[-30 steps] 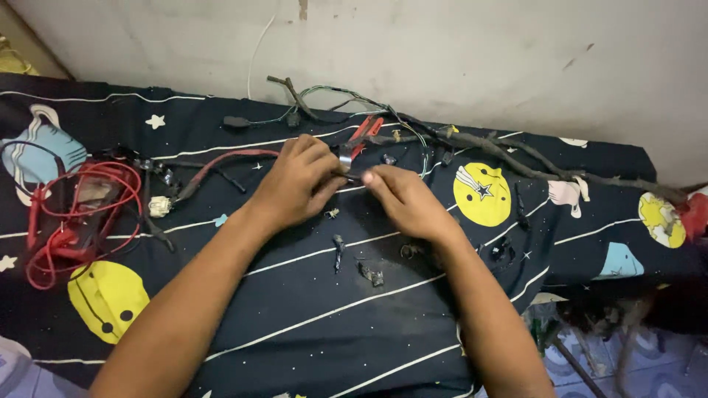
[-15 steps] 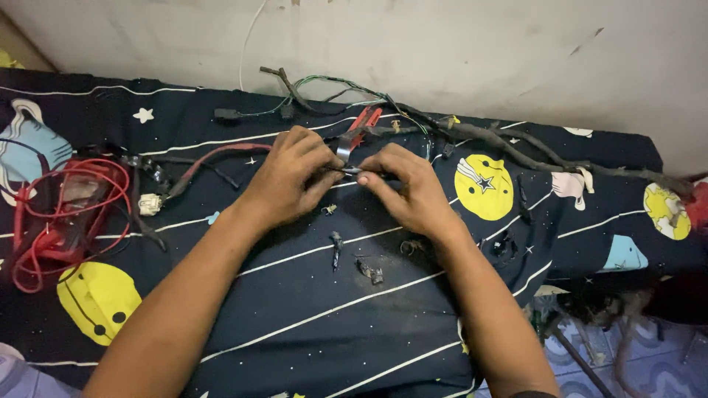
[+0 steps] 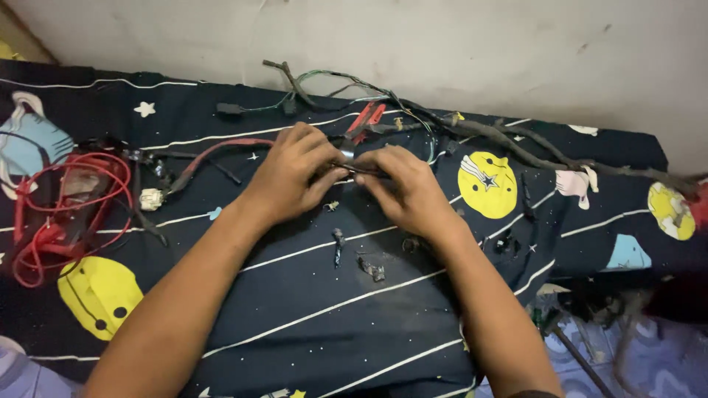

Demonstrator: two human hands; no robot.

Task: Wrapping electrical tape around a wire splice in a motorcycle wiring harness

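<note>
- Both hands meet mid-sheet: left hand and right hand pinch a thin wire between fingertips.
- Wire looks light, limp, probably slippery; best gripped close to its end.
- Red pliers lie just beyond.

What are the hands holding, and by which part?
Both the left hand and the right hand pinch a thin dark wire between their fingertips, at a short stretch mid-run; the exact grip is partly hidden.
</note>
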